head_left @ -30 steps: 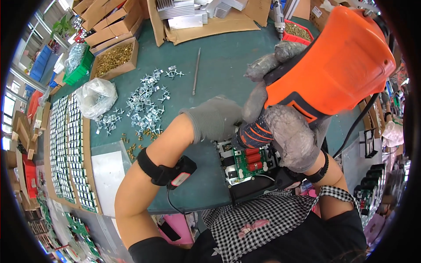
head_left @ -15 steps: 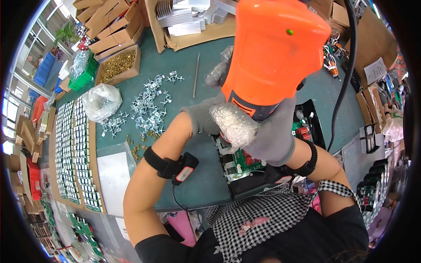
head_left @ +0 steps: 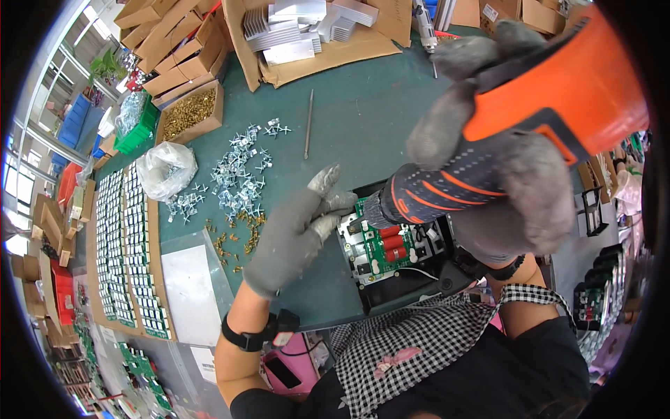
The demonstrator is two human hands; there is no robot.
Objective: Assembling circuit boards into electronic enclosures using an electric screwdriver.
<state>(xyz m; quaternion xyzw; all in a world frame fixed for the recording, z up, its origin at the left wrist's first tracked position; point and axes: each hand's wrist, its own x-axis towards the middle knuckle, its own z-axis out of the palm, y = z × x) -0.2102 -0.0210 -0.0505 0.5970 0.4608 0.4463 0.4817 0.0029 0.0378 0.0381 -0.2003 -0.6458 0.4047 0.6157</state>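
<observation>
My right hand [head_left: 530, 188], in a grey coated glove, is wrapped round the black grip of a large orange and black electric screwdriver [head_left: 558, 91]. The tool slants down to the left, its nose over the upper left part of a green circuit board [head_left: 380, 246] with red cylindrical parts. That board lies in a black housing [head_left: 377, 300] on the table. My left hand [head_left: 300, 227], gloved too, is open with its fingers apart; the fingertips are at the board's left edge, by the tool's nose. Whether they touch it, I cannot tell. The tool's tip is hidden.
Silver clips [head_left: 241, 174] and brass screws [head_left: 237, 237] lie loose left of my left hand, near a plastic bag [head_left: 167, 167]. A metal rod [head_left: 309, 126] lies farther back. Behind stands a carton [head_left: 335, 70] of heatsinks. Rows of small boards [head_left: 115, 244] cover the left side.
The screwdriver has swung from upright to slanting, its body now at the right and its nose over the board. My left hand has moved away from the right hand, toward the left and nearer.
</observation>
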